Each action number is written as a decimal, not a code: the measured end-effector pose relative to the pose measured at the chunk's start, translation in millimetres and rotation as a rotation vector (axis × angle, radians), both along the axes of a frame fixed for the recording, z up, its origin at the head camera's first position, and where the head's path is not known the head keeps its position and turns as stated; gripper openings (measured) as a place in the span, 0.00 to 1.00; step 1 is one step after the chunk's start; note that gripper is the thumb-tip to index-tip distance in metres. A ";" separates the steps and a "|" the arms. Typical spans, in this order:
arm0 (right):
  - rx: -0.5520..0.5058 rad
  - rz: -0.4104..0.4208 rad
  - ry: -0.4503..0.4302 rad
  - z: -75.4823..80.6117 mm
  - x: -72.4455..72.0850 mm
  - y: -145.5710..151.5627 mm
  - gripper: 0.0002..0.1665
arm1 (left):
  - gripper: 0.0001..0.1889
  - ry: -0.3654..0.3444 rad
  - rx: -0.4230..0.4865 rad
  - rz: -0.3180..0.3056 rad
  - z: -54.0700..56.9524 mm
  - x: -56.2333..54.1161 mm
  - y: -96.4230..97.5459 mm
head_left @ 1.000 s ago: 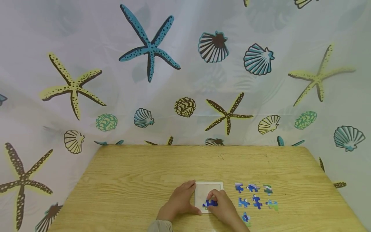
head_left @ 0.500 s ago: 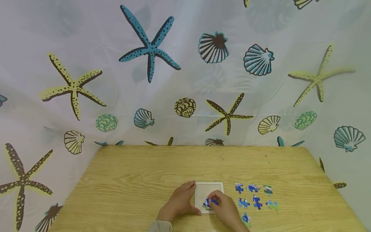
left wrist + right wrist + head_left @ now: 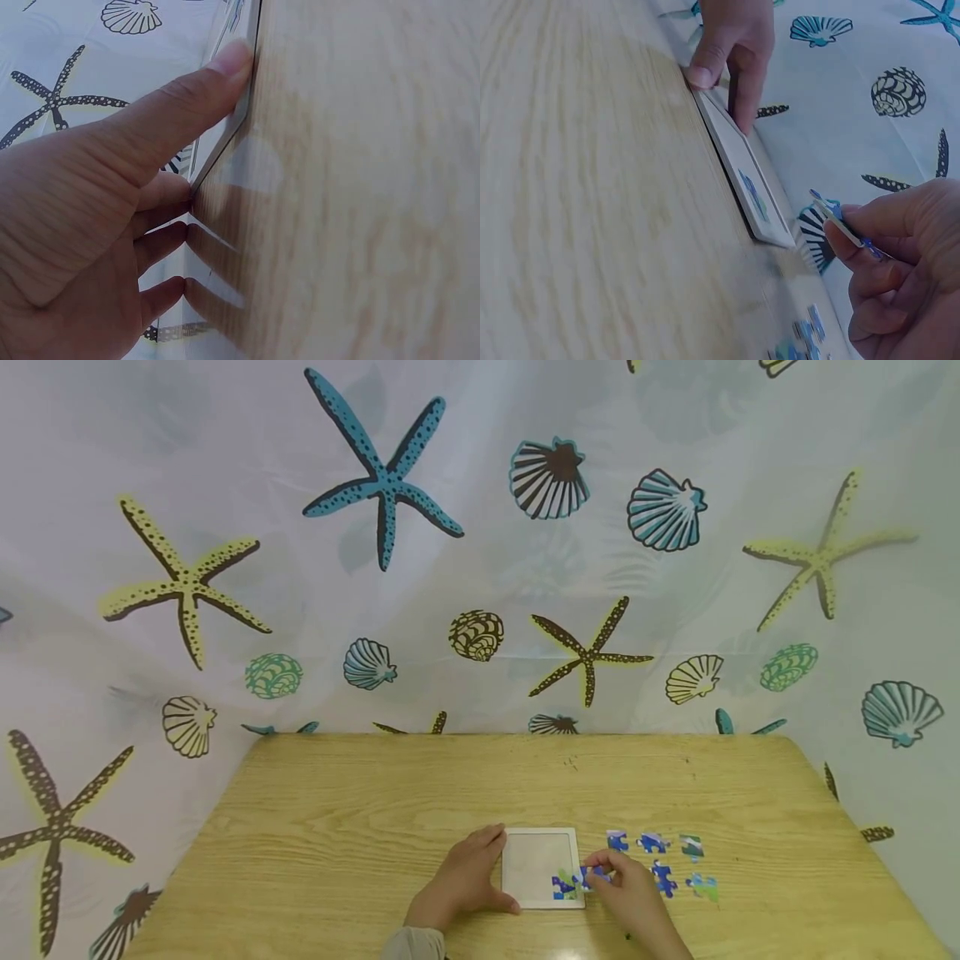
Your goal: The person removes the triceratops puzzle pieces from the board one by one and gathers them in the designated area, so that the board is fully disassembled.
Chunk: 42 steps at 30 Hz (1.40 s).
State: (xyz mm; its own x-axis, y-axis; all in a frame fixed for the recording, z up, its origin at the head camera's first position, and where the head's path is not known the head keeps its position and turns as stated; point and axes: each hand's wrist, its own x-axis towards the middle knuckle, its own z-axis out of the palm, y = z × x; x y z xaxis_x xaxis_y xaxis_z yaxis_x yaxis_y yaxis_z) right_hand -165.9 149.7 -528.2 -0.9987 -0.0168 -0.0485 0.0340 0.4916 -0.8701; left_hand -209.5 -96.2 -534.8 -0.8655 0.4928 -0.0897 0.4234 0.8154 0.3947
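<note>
My left hand [image 3: 467, 875] grips the left side of a square white-rimmed puzzle tray [image 3: 540, 832], thumb at the near corner and fingers at the far one. In the left wrist view, the thumb [image 3: 225, 64] presses along the tray's edge. A blue and green jigsaw piece [image 3: 562, 887] lies in the tray's near right corner. Just beyond the right rim, my right hand [image 3: 630, 889] pinches a dark blue jigsaw piece [image 3: 592, 877] between thumb and fingers. The right wrist view shows this held piece [image 3: 840, 221] raised and tilted, apart from the tray.
Several loose jigsaw pieces lie on the wooden table [image 3: 375, 793] right of the tray, among them a blue one [image 3: 663, 878] and a green one [image 3: 703, 887]. My right hand covers part of that area. A curtain [image 3: 480, 552] printed with shells and starfish surrounds the table.
My right hand, over the tray's near middle before, has moved right past the rim with the dark blue piece pinched. The piece in the near right corner now shows. My left hand stays put.
</note>
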 end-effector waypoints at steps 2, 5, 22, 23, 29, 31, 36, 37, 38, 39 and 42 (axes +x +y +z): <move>-0.004 -0.028 -0.014 0.9 2.1 10.9 0.06 | 0.56 -0.004 0.006 0.003 -1.5 -0.9 0.2; 0.002 -0.061 -0.037 1.2 5.8 27.2 0.07 | 0.56 -0.006 0.008 0.007 -3.3 -2.0 0.3; 0.175 -0.075 -0.155 -10.1 25.7 95.7 0.09 | 0.55 -0.010 0.003 0.001 0.6 0.4 0.7; 0.179 -0.079 -0.170 -10.7 26.2 96.6 0.09 | 0.55 -0.009 0.000 0.001 0.5 0.3 0.8; 0.180 -0.080 -0.209 -12.5 29.3 97.2 0.06 | 0.55 -0.001 -0.010 -0.003 0.6 -0.2 1.3; 0.195 -0.074 -0.195 -13.4 30.2 96.8 0.05 | 0.55 0.000 -0.011 -0.006 0.7 -0.2 1.1; 0.263 -0.060 -0.154 -15.2 30.9 96.4 0.06 | 0.55 -0.001 -0.013 -0.009 0.7 -0.3 0.8; 0.276 -0.056 -0.146 -15.2 30.9 96.5 0.06 | 0.55 0.000 -0.014 -0.009 0.5 -0.4 0.8; 0.288 -0.051 -0.139 -15.1 30.9 96.6 0.06 | 0.55 0.000 -0.014 -0.009 0.5 -0.5 0.8; 0.297 -0.047 -0.132 -14.8 30.8 96.6 0.06 | 0.55 0.002 -0.014 -0.008 0.6 -0.5 0.8; 0.311 -0.035 -0.120 -14.1 30.4 97.1 0.06 | 0.55 0.002 -0.010 -0.007 1.0 -0.5 0.6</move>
State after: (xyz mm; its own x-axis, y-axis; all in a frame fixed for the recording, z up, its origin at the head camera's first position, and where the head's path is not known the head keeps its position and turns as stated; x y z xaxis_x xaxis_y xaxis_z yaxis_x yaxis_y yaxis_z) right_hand -135.4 246.8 -542.3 -0.9853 0.0512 -0.1632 0.1484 0.7300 -0.6671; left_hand -210.0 -95.6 -533.8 -0.8623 0.4977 -0.0931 0.4295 0.8164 0.3861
